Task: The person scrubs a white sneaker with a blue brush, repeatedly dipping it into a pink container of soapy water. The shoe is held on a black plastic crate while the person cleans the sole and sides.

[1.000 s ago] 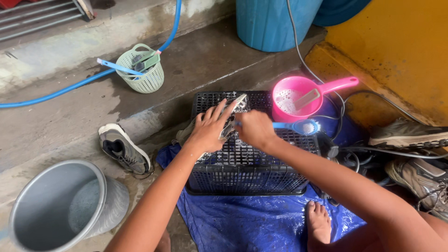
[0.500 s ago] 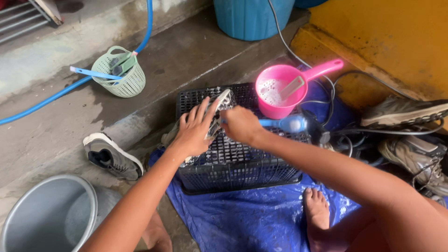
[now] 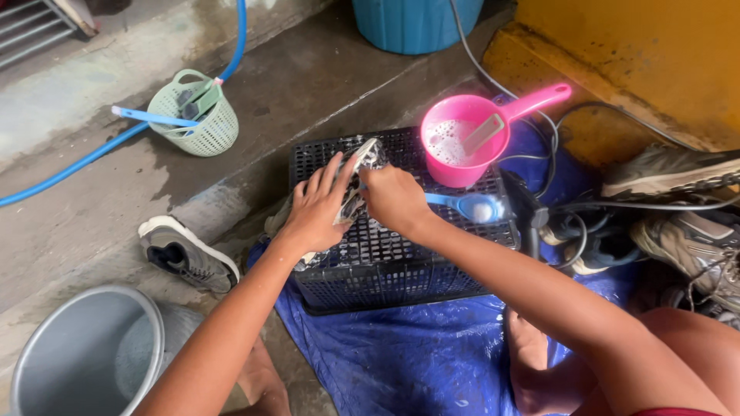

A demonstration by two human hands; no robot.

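Blue tarpaulin [image 3: 401, 354] spread over the wet concrete, beneath the whole work area. Upon it, an upturned black plastic crate [image 3: 401, 270] that bears the grip. A grey bucket [image 3: 85, 354] stands well apart to the near left of the grip; a pink dipper [image 3: 462, 146] holding sudsy water sits on the crate's far right corner, near the grip. A green basket [image 3: 196, 115] lies well off to the far left. A loose grey shoe [image 3: 185, 254] lies just left of the crate. Left hand [image 3: 316, 212], fingers spread flat, presses a soapy shoe [image 3: 358, 181] against the crate top. Right hand [image 3: 393, 196], clenched, grasps a blue brush [image 3: 466, 206] right beside that shoe.
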